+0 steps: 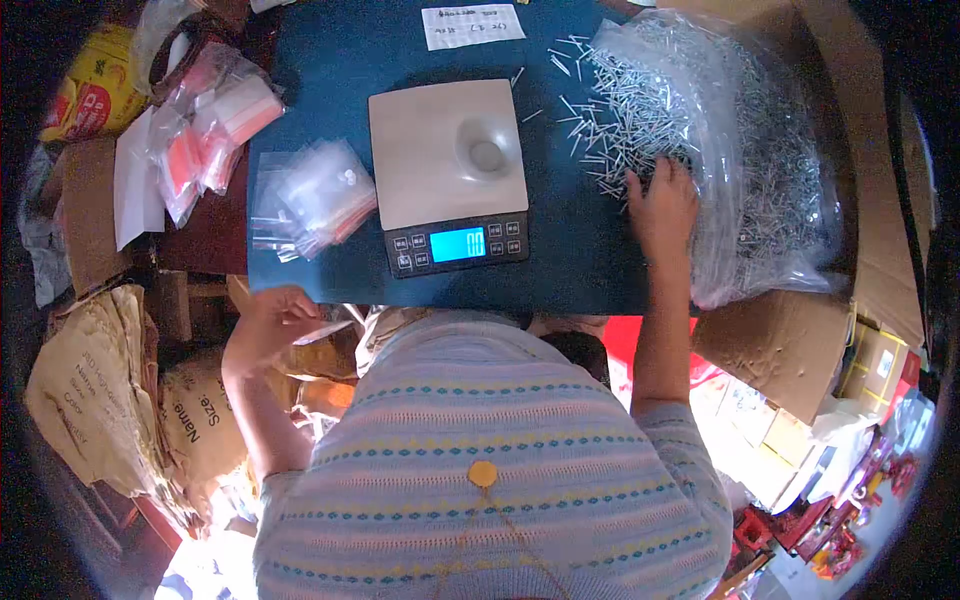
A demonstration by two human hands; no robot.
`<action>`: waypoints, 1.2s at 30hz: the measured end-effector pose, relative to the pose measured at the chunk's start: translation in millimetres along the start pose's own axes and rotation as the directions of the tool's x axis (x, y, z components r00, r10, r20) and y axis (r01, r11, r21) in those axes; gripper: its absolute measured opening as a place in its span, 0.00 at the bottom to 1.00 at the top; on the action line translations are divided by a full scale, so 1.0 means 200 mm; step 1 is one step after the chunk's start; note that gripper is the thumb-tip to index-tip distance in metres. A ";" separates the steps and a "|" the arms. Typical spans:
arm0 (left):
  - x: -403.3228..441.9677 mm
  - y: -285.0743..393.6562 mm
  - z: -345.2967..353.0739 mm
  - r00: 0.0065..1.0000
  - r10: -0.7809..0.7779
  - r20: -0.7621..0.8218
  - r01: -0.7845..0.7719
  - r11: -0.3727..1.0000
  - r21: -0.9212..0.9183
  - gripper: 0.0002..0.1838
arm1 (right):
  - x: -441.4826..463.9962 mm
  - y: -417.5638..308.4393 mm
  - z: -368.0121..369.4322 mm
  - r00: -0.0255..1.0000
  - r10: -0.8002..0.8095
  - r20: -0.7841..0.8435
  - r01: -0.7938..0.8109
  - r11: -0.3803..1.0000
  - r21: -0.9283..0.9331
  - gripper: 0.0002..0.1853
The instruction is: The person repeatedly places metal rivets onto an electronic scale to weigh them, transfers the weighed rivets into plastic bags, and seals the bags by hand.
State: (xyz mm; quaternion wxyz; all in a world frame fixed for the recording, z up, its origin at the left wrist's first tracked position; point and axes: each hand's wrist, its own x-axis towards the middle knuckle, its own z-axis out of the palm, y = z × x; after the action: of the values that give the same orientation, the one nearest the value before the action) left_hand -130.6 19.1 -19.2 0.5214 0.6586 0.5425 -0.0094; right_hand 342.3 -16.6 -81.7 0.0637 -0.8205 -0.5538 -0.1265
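My right hand [664, 212] rests at the edge of a heap of loose metal nails [640, 110], thumb apart from the fingers, the fingertips among the nails. Beside it, a large clear plastic bag [715, 200] spills nails onto the table. Below the table's front edge, my left hand [275, 325] pinches a small clear plastic bag [322, 331], seen almost edge-on. Between the hands stands a digital scale [415, 160], its round dish [486, 152] bare and its lit display reading 0.0. Left of the scale lies a stack of small clear zip bags [325, 195].
More bundled zip bags [215, 120] lie at the upper left, near a yellow package [95, 85]. A handwritten paper label [473, 27] is at the back of the blue table [330, 70]. Cardboard [775, 350] borders the right side; brown paper sacks [95, 390] stand lower left.
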 end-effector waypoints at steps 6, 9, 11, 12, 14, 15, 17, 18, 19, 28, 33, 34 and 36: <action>0.08 -0.07 0.11 0.975 0.132 -0.179 -0.120 0.990 0.077 0.08 | -0.05 -0.05 -0.02 0.996 0.088 0.016 -0.087 0.996 -0.026 0.31; 0.13 0.03 0.16 0.974 0.159 -0.161 -0.166 0.986 -0.034 0.08 | -0.13 -0.02 -0.08 0.976 0.202 0.075 -0.206 0.977 0.048 0.37; 0.16 0.09 0.18 0.966 0.197 -0.168 -0.210 0.975 -0.066 0.07 | -0.22 0.03 -0.09 0.973 0.210 0.090 -0.217 0.974 0.067 0.40; 0.18 0.10 0.19 0.957 0.232 -0.173 -0.247 0.966 -0.074 0.07 | -0.27 0.06 -0.07 0.983 0.170 0.063 -0.174 0.983 0.062 0.40; 0.20 0.12 0.20 0.936 0.297 -0.190 -0.318 0.944 -0.089 0.06 | -0.34 0.09 -0.08 0.992 0.128 0.019 -0.128 0.991 0.041 0.41; 0.21 0.14 0.21 0.932 0.308 -0.192 -0.326 0.942 -0.073 0.06 | -0.36 0.08 -0.09 0.992 0.125 0.000 -0.125 0.992 0.027 0.41; 0.22 0.18 0.22 0.925 0.326 -0.198 -0.340 0.940 -0.041 0.06 | -0.37 0.06 -0.12 0.991 0.125 0.042 -0.127 0.991 0.041 0.41; 0.22 0.19 0.22 0.930 0.320 -0.181 -0.334 0.941 -0.051 0.06 | -0.36 0.05 -0.13 0.987 0.126 0.099 -0.132 0.989 0.066 0.42; 0.22 0.20 0.22 0.935 0.314 -0.165 -0.328 0.943 -0.061 0.06 | -0.35 0.03 -0.16 0.980 0.124 0.156 -0.139 0.986 0.092 0.43; 0.24 0.23 0.27 0.911 0.379 -0.162 -0.396 0.914 -0.090 0.05 | -0.12 0.06 -0.14 0.963 -0.027 0.269 0.069 0.987 -0.148 0.41; 0.23 0.24 0.28 0.891 0.429 -0.151 -0.442 0.895 -0.061 0.07 | -0.13 0.03 -0.08 0.969 0.013 0.247 0.012 0.995 -0.099 0.32; 0.23 0.24 0.28 0.889 0.435 -0.146 -0.446 0.893 -0.055 0.07 | -0.14 0.03 -0.08 0.971 0.016 0.238 0.006 0.996 -0.093 0.30; 0.23 0.25 0.29 0.887 0.438 -0.143 -0.449 0.892 -0.051 0.07 | -0.14 0.03 -0.09 0.974 0.000 0.228 0.008 0.999 -0.032 0.29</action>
State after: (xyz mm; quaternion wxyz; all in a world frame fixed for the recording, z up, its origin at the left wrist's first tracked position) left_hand -44.1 18.5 -38.4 0.5009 0.7420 0.4099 0.1747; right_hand 336.2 -48.1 -71.9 -0.0139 -0.8294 -0.5570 -0.0405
